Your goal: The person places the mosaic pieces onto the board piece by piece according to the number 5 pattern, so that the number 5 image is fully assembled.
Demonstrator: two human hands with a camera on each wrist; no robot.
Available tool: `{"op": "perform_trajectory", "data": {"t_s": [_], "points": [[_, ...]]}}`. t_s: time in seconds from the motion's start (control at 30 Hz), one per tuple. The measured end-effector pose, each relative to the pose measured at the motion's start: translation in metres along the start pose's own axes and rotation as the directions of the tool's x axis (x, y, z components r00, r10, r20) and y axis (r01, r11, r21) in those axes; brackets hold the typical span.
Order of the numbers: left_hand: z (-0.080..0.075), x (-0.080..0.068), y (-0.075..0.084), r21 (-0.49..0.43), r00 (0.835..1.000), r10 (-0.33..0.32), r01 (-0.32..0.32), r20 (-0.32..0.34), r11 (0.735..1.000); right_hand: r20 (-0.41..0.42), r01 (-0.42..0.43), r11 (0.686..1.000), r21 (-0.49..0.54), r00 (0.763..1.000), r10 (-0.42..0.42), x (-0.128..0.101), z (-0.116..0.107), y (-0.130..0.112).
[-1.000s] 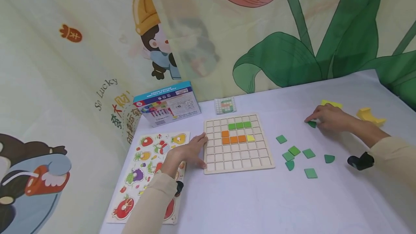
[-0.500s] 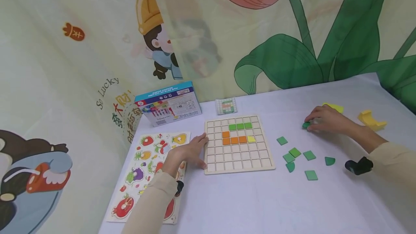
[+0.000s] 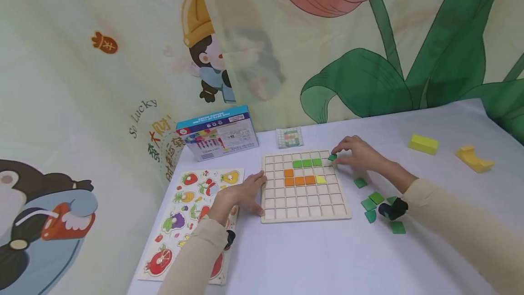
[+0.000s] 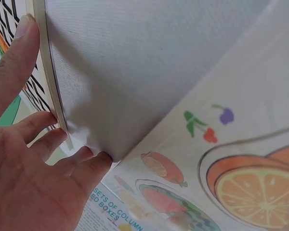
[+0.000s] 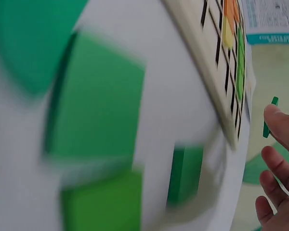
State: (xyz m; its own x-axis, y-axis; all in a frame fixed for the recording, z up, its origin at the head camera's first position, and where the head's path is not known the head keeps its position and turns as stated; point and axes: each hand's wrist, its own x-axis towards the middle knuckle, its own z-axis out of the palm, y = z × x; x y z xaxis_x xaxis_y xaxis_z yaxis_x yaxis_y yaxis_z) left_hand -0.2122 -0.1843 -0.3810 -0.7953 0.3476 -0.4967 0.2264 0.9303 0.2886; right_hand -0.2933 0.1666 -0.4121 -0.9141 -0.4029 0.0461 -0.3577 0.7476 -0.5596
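At the left edge of the wooden grid board (image 3: 306,220), my left hand (image 3: 243,193) rests its thumb and fingertips against the rim. In the left wrist view, the thumb (image 4: 14,62) lies on the board's edge. My right hand (image 3: 360,154) pinches a small dark green quarter-circle tile (image 3: 332,157) over the board's far right corner. The right wrist view shows that tile (image 5: 270,118) edge-on at the thumb tip. Set in the grid are a row of green tiles (image 3: 307,163), several orange tiles (image 3: 300,180) and a yellow tile (image 3: 320,179).
Loose green tiles (image 3: 376,198) lie right of the board, partly under the right forearm. Farther right are a yellow block (image 3: 423,144) and a yellow arch (image 3: 475,159). A pattern card (image 3: 289,137), a box (image 3: 221,136) and a fruit board (image 3: 213,172) lie behind and left.
My right hand has carried the dark green tile leftward from near the yellow block to the board's far right corner. The left hand stays at the board's edge.
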Motion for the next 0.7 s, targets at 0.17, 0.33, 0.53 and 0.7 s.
{"op": "perform_trajectory", "data": {"t_s": [0.17, 0.33, 0.53, 0.7], "points": [[0.000, 0.000, 0.000, 0.006, 1.000, -0.002, 0.002, -0.003, 1.000, -0.009, 0.039, 0.999, 0.024, 0.999, -0.039, 0.022, 0.029, -0.029], [0.002, 0.002, -0.002, 0.009, 1.000, -0.013, 0.013, 0.003, 1.000, 0.007, 0.070, 0.997, -0.019, 0.998, -0.070, 0.036, 0.052, -0.058], [0.003, 0.003, -0.001, -0.004, 1.000, -0.027, 0.027, -0.007, 1.000, 0.007, 0.067, 0.996, -0.060, 0.998, -0.067, 0.047, 0.068, -0.082], [0.001, 0.004, -0.001, 0.003, 0.999, -0.033, 0.033, -0.003, 0.999, 0.013, 0.036, 0.997, -0.074, 0.999, -0.035, 0.055, 0.077, -0.088]]}}
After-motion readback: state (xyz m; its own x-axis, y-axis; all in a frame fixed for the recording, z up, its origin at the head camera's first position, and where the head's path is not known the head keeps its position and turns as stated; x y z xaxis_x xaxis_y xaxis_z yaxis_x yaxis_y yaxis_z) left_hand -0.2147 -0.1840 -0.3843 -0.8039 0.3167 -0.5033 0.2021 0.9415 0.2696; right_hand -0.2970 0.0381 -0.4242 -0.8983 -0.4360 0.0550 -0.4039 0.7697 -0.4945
